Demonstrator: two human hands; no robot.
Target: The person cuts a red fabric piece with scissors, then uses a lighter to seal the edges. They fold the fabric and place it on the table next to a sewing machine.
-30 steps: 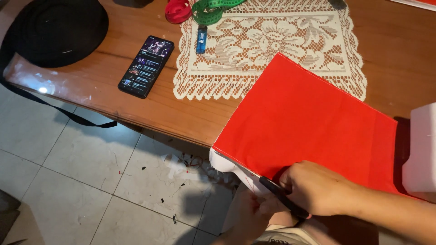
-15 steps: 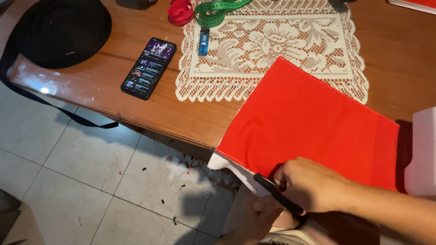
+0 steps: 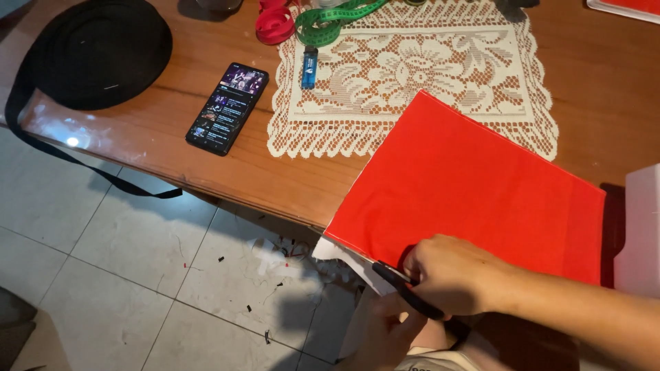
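- The red cloth [image 3: 474, 192] lies flat on the wooden table [image 3: 172, 137], its near corner hanging just over the table edge, with a strip of white backing [image 3: 347, 255] showing under that near edge.
- Your right hand [image 3: 454, 275] is closed around the black scissors [image 3: 405, 292], with the blades at the cloth's near edge where red meets white.
- Your left hand [image 3: 385, 336] sits below the table edge, just under the scissors; you cannot tell from here whether it pinches the cloth or only steadies it.
- To cut well, keep the blades tight along the red edge, take long slow bites, and avoid closing the tips fully, so the line stays smooth.
- Hold the loose part taut with the lower hand, fingers well clear of the blades.
- Keep the rest of the cloth flat on the table; a drag or fold there would pull your line off.
- Farther out, a cream lace mat [image 3: 412, 75] lies partly under the cloth's far corner, with 1 blue lighter [image 3: 309, 66] on its left side.
- 1 phone [image 3: 227, 108] lies left of the mat, screen lit, and a black hat [image 3: 96, 51] sits at the table's far left.
- A green tape measure [image 3: 330, 17] and a red ribbon roll [image 3: 275, 24] rest at the mat's far edge.
- A white box [image 3: 639, 233] stands just right of the cloth; scraps dot the tiled floor [image 3: 103, 261] below.
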